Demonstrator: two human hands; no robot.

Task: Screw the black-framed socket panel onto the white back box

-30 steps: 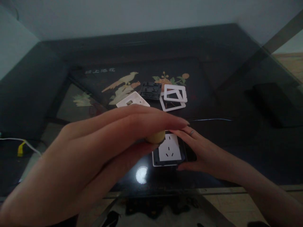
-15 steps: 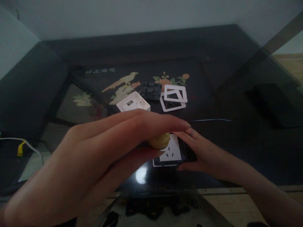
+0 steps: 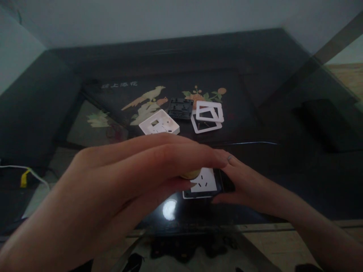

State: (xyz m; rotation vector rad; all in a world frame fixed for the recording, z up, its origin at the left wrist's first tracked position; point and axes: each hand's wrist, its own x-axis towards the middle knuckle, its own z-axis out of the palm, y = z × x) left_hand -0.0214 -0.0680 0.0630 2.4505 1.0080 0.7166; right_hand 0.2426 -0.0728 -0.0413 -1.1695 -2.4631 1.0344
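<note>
My left hand (image 3: 136, 181) is closed around a screwdriver (image 3: 190, 174), of which only the rounded yellow handle end shows; its shaft and tip are hidden beneath the fingers. Under it lies a wall socket (image 3: 206, 182) with a white face, slots and a dark surround, close to the table's front edge. From the right, my right hand (image 3: 249, 185), a ring on one finger, grips the socket. Its thumb is at the near right corner, and its fingertips disappear behind my left hand.
Beyond my hands lie a white back box (image 3: 160, 121), a dark socket module (image 3: 180, 108) and two overlapping white frames (image 3: 208, 127), with screws visible inside one. A dark object (image 3: 329, 124) lies at right. A white cable (image 3: 38, 177) with a yellow tag is at left.
My left hand has turned and dipped slightly over the socket, so less of the yellow handle end shows. My right hand and the socket stay almost in place.
</note>
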